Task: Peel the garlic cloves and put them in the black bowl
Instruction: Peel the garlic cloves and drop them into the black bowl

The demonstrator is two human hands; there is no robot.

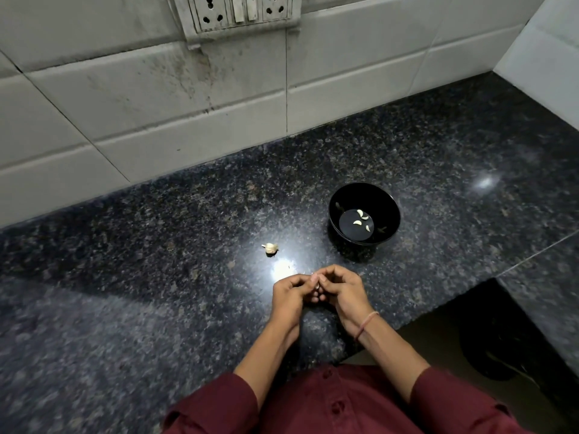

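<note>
Left hand (289, 292) and right hand (343, 292): close together above the near part of the counter (156, 245), fingers of both curled inward, tips meeting.

Pinched between the two sets of fingertips: garlic clove (317, 286). Only a pale sliver visible, the rest covered by fingers. Peeled or unpeeled: cannot tell.

Grip state: both hands clamped on the same clove, left from the left side, right from the right.

Black bowl (363, 195): upright on the counter, beyond the right hand and slightly right of it, apart from both hands. Inside, on the flat bottom: four peeled cloves (357, 222), pale, lying near one another.

Garlic piece (271, 248): on the counter left of the bowl and beyond the left hand, with papery skin on it, touching neither hand nor bowl.

Thread band (366, 324) round the right wrist. Maroon sleeves (445, 399) pushed up both forearms.

Counter: dark speckled stone, with a bright glare patch just beyond the left hand. Behind it: tiled wall (156, 104), pale and stained, with socket panel (241, 10) at the top edge of view.
</note>
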